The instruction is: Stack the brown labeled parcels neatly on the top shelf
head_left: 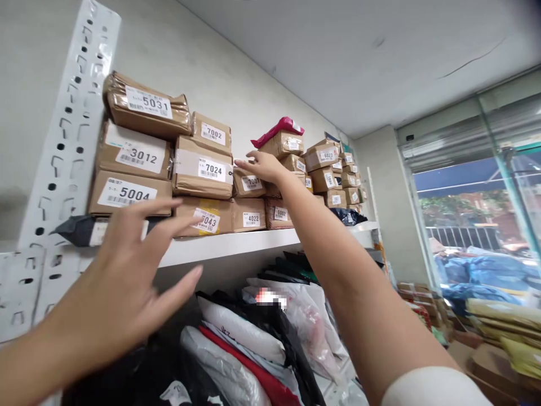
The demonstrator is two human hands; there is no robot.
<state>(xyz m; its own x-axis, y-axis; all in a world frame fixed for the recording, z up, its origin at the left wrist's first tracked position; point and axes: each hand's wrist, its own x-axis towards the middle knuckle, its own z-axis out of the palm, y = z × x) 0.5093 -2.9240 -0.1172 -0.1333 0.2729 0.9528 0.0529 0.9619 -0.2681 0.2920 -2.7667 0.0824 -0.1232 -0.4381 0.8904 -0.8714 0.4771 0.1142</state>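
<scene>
Brown taped parcels with numbered white labels are stacked on a white top shelf (236, 242). My right hand (261, 166) reaches up, fingers stretched flat, resting on top of the small parcel marked 7007 (249, 185), beside parcel 7024 (203, 168). My left hand (127, 276) hovers open with fingers spread, in front of the shelf edge below parcels 5004 (127, 193) and 5043 (207, 217). It holds nothing.
A perforated white upright (63, 141) frames the shelf on the left. Soft plastic mailer bags (253, 338) in black, white and red fill the shelf below. More boxes (329, 169) run to the right. A glass shopfront (477, 214) and stacked goods lie at the right.
</scene>
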